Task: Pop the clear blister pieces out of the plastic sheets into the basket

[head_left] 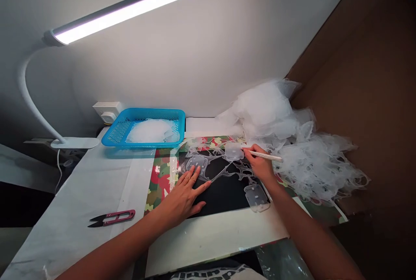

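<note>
My right hand (261,165) is closed around a slim white pen-like tool (268,156), its tip meeting a translucent rounded piece (233,151) in a thin openwork sheet. With fingers spread, my left hand (186,191) lies flat, fingertips on the sheet's near left part beside another rounded piece (196,164). Beneath is a black surface (217,200) on a camouflage-patterned board (159,184). A third translucent piece (257,198) rests near my right forearm. The tool's exact kind cannot be made out.
A blue basket (113,136) at the back left holds white translucent material (151,130). Purple-handled thread snips (112,218) lie at left. Sheer white pieces (266,106) and cut-out scraps (320,167) are heaped at right by a brown panel (367,98). A lamp (156,4) hangs overhead.
</note>
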A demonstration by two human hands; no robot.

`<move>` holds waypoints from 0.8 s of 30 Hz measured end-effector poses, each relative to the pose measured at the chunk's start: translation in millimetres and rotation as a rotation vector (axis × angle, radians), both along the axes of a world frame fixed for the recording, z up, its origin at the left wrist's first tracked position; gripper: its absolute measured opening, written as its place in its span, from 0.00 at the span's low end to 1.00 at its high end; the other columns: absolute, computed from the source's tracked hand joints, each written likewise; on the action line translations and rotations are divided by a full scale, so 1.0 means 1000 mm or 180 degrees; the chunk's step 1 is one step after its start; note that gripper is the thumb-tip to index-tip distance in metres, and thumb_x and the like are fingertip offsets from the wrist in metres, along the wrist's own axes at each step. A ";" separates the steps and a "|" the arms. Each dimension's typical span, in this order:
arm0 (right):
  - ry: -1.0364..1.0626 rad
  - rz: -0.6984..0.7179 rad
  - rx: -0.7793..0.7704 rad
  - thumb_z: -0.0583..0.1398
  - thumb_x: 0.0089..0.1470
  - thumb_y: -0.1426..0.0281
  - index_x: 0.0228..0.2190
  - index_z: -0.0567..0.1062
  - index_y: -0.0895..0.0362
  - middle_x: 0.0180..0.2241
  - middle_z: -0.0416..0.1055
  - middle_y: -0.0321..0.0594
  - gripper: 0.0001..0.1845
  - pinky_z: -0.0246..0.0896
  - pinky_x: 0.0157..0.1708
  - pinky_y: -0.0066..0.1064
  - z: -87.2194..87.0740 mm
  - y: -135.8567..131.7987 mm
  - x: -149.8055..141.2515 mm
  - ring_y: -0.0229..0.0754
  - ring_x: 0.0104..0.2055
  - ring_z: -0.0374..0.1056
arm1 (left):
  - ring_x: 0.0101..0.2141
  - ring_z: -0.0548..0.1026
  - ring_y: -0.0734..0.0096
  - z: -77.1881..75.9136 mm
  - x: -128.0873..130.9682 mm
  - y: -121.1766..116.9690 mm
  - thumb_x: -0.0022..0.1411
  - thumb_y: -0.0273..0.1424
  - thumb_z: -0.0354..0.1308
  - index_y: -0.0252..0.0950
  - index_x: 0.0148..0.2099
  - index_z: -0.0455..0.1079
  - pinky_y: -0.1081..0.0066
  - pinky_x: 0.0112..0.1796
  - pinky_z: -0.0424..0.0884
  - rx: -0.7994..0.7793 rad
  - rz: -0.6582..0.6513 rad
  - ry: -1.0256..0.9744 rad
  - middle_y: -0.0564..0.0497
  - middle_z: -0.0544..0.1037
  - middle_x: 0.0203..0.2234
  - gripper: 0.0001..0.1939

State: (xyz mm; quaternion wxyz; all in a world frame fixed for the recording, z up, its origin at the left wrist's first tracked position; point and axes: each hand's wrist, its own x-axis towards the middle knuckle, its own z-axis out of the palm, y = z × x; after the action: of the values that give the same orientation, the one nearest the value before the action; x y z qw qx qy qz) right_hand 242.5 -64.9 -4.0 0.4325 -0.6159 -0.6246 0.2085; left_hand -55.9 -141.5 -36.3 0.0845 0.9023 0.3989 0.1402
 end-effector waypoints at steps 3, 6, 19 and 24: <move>0.0702 0.0304 -0.0277 0.61 0.54 0.56 0.22 0.68 0.55 0.28 0.75 0.39 0.17 0.61 0.35 0.33 -0.002 -0.006 0.008 0.43 0.32 0.68 | 0.61 0.61 0.42 0.017 0.001 0.009 0.63 0.43 0.57 0.45 0.59 0.68 0.46 0.54 0.63 -0.0223 0.0055 -0.0142 0.40 0.64 0.62 0.23; 0.0959 0.0661 -0.0357 0.60 0.56 0.59 0.26 0.70 0.55 0.37 0.77 0.40 0.14 0.62 0.41 0.34 0.005 -0.028 -0.008 0.44 0.39 0.71 | 0.48 0.73 0.52 0.039 0.013 0.031 0.67 0.48 0.47 0.39 0.47 0.76 0.54 0.47 0.69 -0.0891 0.0416 -0.0875 0.43 0.78 0.46 0.23; 0.1296 0.1447 -0.1048 0.61 0.52 0.60 0.23 0.66 0.55 0.43 0.77 0.41 0.15 0.59 0.45 0.36 0.024 -0.012 -0.037 0.44 0.44 0.69 | 0.24 0.73 0.73 0.020 0.066 0.064 0.44 0.41 0.70 0.35 0.29 0.66 0.75 0.27 0.64 -0.2940 0.1002 -0.2863 0.55 0.75 0.21 0.19; 0.1034 0.1862 -0.1540 0.61 0.50 0.61 0.24 0.67 0.56 0.36 0.76 0.38 0.13 0.57 0.41 0.33 0.022 0.002 -0.040 0.40 0.38 0.67 | 0.24 0.70 0.72 0.015 0.066 0.059 0.51 0.40 0.64 0.36 0.27 0.67 0.74 0.26 0.63 -0.2223 0.0866 -0.2684 0.55 0.73 0.21 0.14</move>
State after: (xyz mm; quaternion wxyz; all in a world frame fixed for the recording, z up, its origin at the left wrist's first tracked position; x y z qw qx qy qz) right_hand 202.4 -63.2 18.2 0.2908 -0.4554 -0.6299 0.5579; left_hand 10.2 -82.8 -21.4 0.5114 0.6270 0.4660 0.3579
